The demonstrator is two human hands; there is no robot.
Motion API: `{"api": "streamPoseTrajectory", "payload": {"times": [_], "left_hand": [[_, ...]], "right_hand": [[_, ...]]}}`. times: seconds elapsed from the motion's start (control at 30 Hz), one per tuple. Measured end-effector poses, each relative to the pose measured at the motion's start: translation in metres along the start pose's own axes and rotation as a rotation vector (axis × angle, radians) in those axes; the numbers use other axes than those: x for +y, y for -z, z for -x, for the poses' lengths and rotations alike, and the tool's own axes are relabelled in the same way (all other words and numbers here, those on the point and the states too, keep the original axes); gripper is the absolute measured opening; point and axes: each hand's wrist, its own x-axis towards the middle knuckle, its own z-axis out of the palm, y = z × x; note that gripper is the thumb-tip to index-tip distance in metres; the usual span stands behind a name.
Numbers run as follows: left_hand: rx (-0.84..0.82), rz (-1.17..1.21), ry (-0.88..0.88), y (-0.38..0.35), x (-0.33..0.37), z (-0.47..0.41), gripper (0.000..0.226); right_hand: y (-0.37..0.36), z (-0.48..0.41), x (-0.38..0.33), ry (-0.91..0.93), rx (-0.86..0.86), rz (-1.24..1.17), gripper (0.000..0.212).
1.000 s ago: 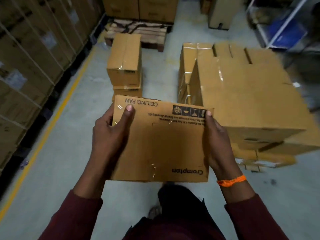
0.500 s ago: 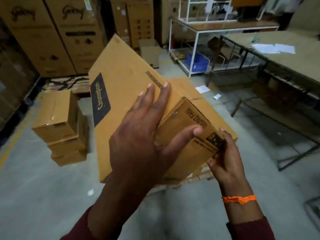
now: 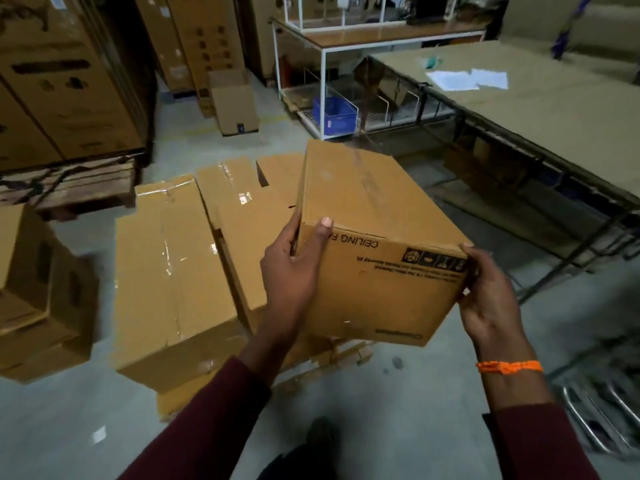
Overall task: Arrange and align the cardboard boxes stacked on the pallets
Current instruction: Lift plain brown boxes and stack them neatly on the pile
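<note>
Over the near pallet, in the air: the brown rectangular cardboard box [image 3: 374,271] is carried by both hands, above and to the right of the boxes that are already stacked.
Left hand [image 3: 291,271]: it grips the left near edge. The thumb [image 3: 323,225] is pressed on the printed near face, and the other fingers go round the left side, out of sight.
Right hand [image 3: 485,296]: its fingers [image 3: 472,252] are curled round the right near corner.
Risk of slipping: I judge that both grips sit at the near end only, so the far end has no support. It could dip and pull the box out of the hands.
Risk of bad alignment: the large tape-sealed cardboard cartons [image 3: 173,271] lie at slightly different angles on the low wooden pallet [image 3: 346,351]. A box set down on them could rest tilted or stick out over the edge.
Risk for the foot: a dark shoe [image 3: 318,434] stands near, lower than the box, where a dropped box could fall.
Held box, contents: closed, with tape along the top. The print reads "CEILING FAN", but the inside is not visible.
Cartons on the pallet, contents: sealed with clear tape, so hidden.
Blue plastic crate [image 3: 334,114], far, under the white metal-frame shelf [image 3: 323,81]: I cannot tell what is in it.
</note>
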Motion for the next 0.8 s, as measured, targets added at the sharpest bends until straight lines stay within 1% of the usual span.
{"api": "streamPoseTrajectory", "payload": {"times": [0.07, 0.17, 0.23, 0.33, 0.37, 0.43, 0.5, 0.63, 0.8], "left_hand": [[0.002, 0.042, 0.072, -0.027, -0.023, -0.025, 0.055], [0.024, 0.108, 0.212, -0.066, -0.059, -0.066, 0.065], [0.066, 0.171, 0.312, -0.089, -0.079, -0.091, 0.068], [0.127, 0.2, 0.373, -0.117, -0.102, -0.118, 0.053], [0.137, 0.195, 0.389, -0.125, -0.11, -0.126, 0.054], [0.164, 0.195, 0.416, -0.138, -0.125, -0.143, 0.07], [0.201, 0.201, 0.435, -0.148, -0.142, -0.154, 0.082], [0.259, 0.145, 0.428, -0.157, -0.175, -0.173, 0.072], [0.277, 0.141, 0.497, -0.179, -0.209, -0.186, 0.063]], "right_hand": [[0.001, -0.034, -0.008, 0.017, 0.008, 0.054, 0.01], [-0.008, -0.09, -0.024, 0.051, -0.026, 0.136, 0.029], [-0.022, -0.128, -0.036, 0.075, -0.061, 0.213, 0.033], [-0.043, -0.184, -0.049, 0.066, -0.128, 0.34, 0.036], [-0.05, -0.204, -0.052, 0.056, -0.162, 0.357, 0.037], [-0.063, -0.245, -0.052, 0.05, -0.221, 0.387, 0.037], [-0.073, -0.28, -0.043, 0.047, -0.279, 0.421, 0.036], [-0.069, -0.342, 0.006, -0.048, -0.378, 0.446, 0.043], [-0.053, -0.407, 0.061, -0.21, -0.435, 0.428, 0.048]]}}
